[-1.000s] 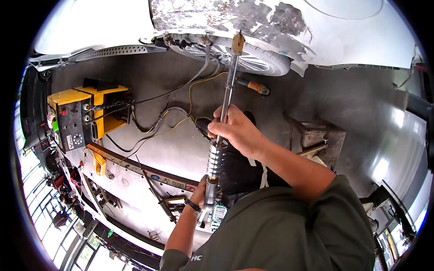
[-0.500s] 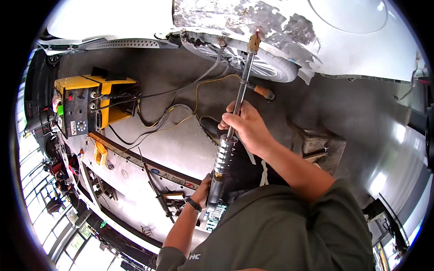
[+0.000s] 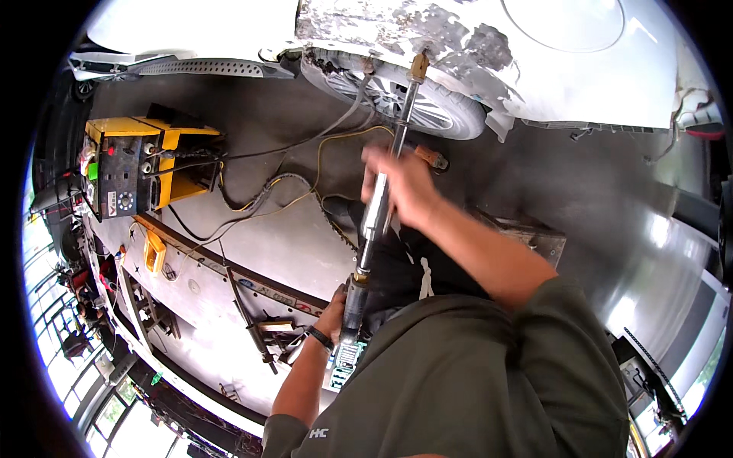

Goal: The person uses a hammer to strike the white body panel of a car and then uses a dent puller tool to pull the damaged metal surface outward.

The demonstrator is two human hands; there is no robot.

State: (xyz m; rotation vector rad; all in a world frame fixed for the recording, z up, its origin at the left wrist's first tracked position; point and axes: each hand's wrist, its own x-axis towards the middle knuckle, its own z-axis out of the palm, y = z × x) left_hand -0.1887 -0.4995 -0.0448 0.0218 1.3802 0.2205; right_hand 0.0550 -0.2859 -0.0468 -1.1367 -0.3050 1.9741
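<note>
A long metal slide hammer (image 3: 374, 217) slants up from my body to the white car body panel (image 3: 569, 72). Its brass-coloured tip (image 3: 418, 67) meets the bare, scraped patch (image 3: 447, 34) above the wheel. My left hand (image 3: 334, 314), with a dark wristband, is closed round the dark grip at the near end; the grip partly hides its fingers. Farther up, my right hand (image 3: 408, 187) is wrapped round the shaft by the bright sliding weight. Motion blurs both that hand and the weight.
A car wheel (image 3: 435, 107) stands under the panel. A yellow and black machine (image 3: 156, 164) sits at left, with cables (image 3: 267, 187) running across the floor. An orange-handled tool (image 3: 430, 156) lies by the wheel. A metal box (image 3: 538, 240) is beyond my right forearm.
The sliding weight has moved up the shaft, away from the grip, to my right hand. My right hand has shifted slightly left. The whole view has drifted a little.
</note>
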